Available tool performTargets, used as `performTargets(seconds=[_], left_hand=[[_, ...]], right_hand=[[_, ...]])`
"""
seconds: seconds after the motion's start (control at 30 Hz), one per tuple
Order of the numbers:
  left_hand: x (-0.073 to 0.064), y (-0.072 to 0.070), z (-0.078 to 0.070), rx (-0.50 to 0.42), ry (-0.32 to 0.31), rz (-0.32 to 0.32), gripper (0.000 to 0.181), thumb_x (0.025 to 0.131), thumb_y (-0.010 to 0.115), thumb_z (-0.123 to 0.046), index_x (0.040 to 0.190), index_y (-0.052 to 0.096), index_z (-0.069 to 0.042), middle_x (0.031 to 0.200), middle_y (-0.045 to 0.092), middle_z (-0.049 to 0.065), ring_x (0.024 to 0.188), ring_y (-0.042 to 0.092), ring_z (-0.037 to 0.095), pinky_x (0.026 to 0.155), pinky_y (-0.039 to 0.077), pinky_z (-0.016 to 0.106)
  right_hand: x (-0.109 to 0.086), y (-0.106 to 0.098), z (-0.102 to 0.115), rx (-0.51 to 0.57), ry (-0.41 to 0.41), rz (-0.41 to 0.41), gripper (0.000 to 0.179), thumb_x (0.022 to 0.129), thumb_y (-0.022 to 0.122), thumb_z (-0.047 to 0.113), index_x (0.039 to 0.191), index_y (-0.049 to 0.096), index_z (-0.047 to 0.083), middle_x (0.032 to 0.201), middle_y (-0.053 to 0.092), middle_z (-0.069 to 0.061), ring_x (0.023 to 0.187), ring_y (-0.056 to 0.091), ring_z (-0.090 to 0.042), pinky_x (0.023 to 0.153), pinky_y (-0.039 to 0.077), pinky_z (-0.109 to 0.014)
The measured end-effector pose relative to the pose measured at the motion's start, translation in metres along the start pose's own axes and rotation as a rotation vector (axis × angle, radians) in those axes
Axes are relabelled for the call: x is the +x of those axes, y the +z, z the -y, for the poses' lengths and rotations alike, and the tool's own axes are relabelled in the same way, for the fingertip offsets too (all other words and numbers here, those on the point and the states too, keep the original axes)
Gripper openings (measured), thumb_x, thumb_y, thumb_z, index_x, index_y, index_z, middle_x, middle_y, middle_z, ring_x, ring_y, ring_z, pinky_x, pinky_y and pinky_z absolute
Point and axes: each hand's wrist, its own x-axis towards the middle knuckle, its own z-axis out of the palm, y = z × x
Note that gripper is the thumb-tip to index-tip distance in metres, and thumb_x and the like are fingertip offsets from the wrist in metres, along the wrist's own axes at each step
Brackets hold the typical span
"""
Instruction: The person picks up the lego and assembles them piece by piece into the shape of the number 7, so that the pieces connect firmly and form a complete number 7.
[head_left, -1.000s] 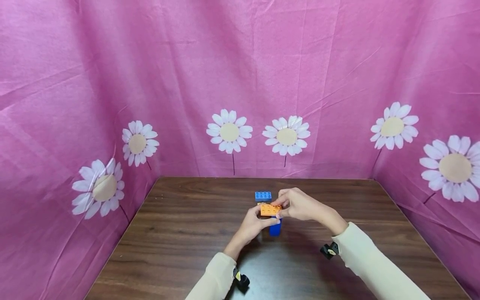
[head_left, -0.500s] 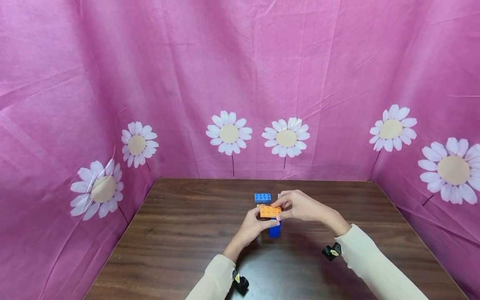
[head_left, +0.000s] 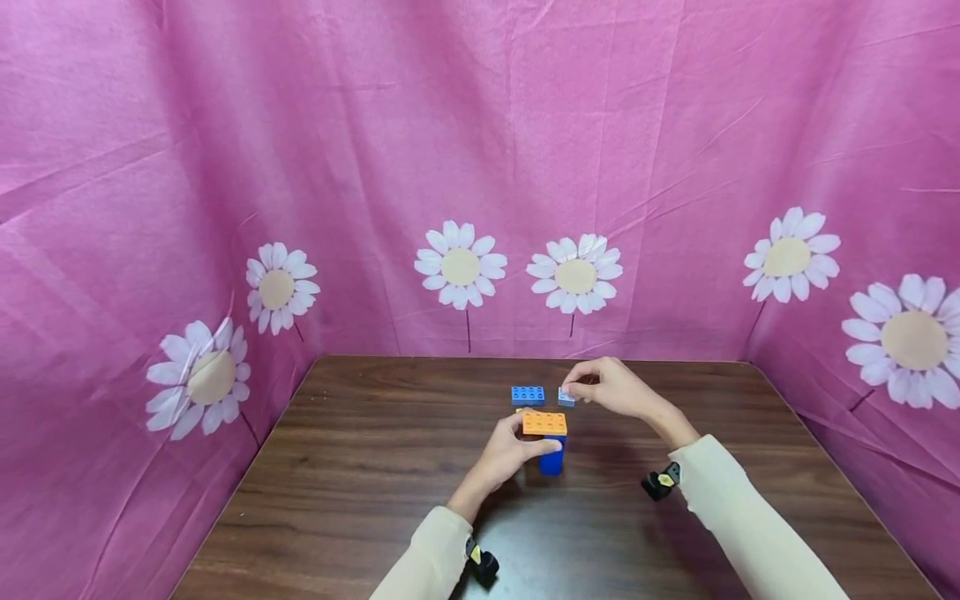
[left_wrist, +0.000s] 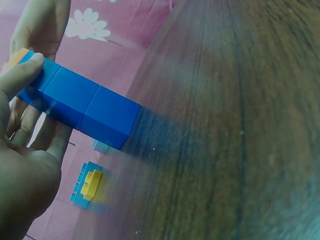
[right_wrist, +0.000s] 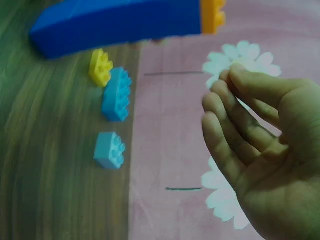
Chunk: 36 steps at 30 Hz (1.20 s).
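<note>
My left hand grips a tower of dark blue bricks, the thumb lying along its upper part. An orange brick caps this tower, its studs facing up. The tower stands upright on the table or just above it; I cannot tell which. Behind and to the right, my right hand hovers with thumb and fingertips close together and nothing between them. From the head it overlaps a small light blue brick, but the right wrist view shows the fingers apart from that brick.
A longer medium blue brick lies behind the tower, left of the small light blue one. In front of it sits a yellow brick, mostly hidden from the head. A pink flowered curtain surrounds the back and sides of the wooden table.
My right hand has let go of the orange brick and moved back and to the right. The left hand keeps its grip on the tower in about the same place.
</note>
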Motion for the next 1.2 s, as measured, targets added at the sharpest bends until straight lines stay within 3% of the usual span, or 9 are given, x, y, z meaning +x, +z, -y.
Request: performTargets(seconds=[0.13, 0.27, 0.4, 0.7, 0.9, 1.2], left_hand=[[0.000, 0.000, -0.001, -0.001, -0.002, 0.004, 0.044, 0.091, 0.087, -0.024, 0.129, 0.071, -0.008, 0.118, 0.078, 0.004, 0.098, 0.071, 0.011, 0.091, 0.061, 0.029], [0.000, 0.000, 0.000, -0.006, -0.002, 0.005, 0.044, 0.091, 0.087, -0.022, 0.130, 0.071, -0.009, 0.119, 0.077, 0.004, 0.099, 0.071, 0.011, 0.092, 0.061, 0.029], [0.000, 0.000, -0.001, -0.008, -0.005, 0.008, 0.044, 0.092, 0.087, -0.022, 0.131, 0.071, -0.009, 0.120, 0.077, 0.004, 0.100, 0.071, 0.012, 0.093, 0.061, 0.029], [-0.001, 0.001, -0.002, -0.021, -0.016, 0.014, 0.048, 0.093, 0.086, -0.024, 0.134, 0.068, -0.008, 0.123, 0.075, 0.005, 0.103, 0.072, 0.013, 0.097, 0.062, 0.033], [0.000, 0.002, 0.000, -0.024, -0.008, 0.013, 0.048, 0.093, 0.085, -0.023, 0.135, 0.068, -0.009, 0.124, 0.075, 0.005, 0.104, 0.071, 0.013, 0.099, 0.061, 0.033], [0.003, 0.005, 0.005, -0.064, 0.029, 0.014, 0.046, 0.094, 0.084, -0.020, 0.135, 0.068, -0.007, 0.126, 0.075, 0.007, 0.106, 0.071, 0.011, 0.095, 0.060, 0.027]], right_hand=[[0.010, 0.002, -0.015, -0.027, 0.046, -0.051, 0.015, 0.105, 0.069, 0.020, 0.107, 0.080, 0.009, 0.088, 0.076, -0.001, 0.078, 0.067, -0.015, 0.069, 0.059, -0.034], [0.018, 0.006, -0.028, -0.039, 0.081, -0.060, 0.020, 0.107, 0.064, 0.016, 0.114, 0.079, 0.003, 0.102, 0.078, -0.010, 0.083, 0.068, -0.020, 0.073, 0.061, -0.041], [0.025, 0.011, -0.039, -0.089, 0.096, -0.067, 0.020, 0.106, 0.064, 0.013, 0.116, 0.079, 0.004, 0.115, 0.078, -0.013, 0.092, 0.069, -0.023, 0.079, 0.061, -0.039], [0.042, 0.030, -0.052, -0.136, 0.036, -0.073, 0.015, 0.103, 0.067, 0.005, 0.111, 0.080, 0.002, 0.107, 0.080, -0.011, 0.089, 0.071, -0.019, 0.080, 0.062, -0.039], [0.052, 0.044, -0.050, -0.131, -0.001, -0.061, 0.016, 0.099, 0.067, -0.004, 0.109, 0.079, 0.000, 0.102, 0.080, -0.012, 0.093, 0.074, -0.024, 0.084, 0.064, -0.044], [0.057, 0.060, -0.046, -0.152, -0.019, 0.000, 0.016, 0.096, 0.071, -0.004, 0.109, 0.078, 0.001, 0.100, 0.078, -0.009, 0.091, 0.073, -0.021, 0.085, 0.064, -0.043]])
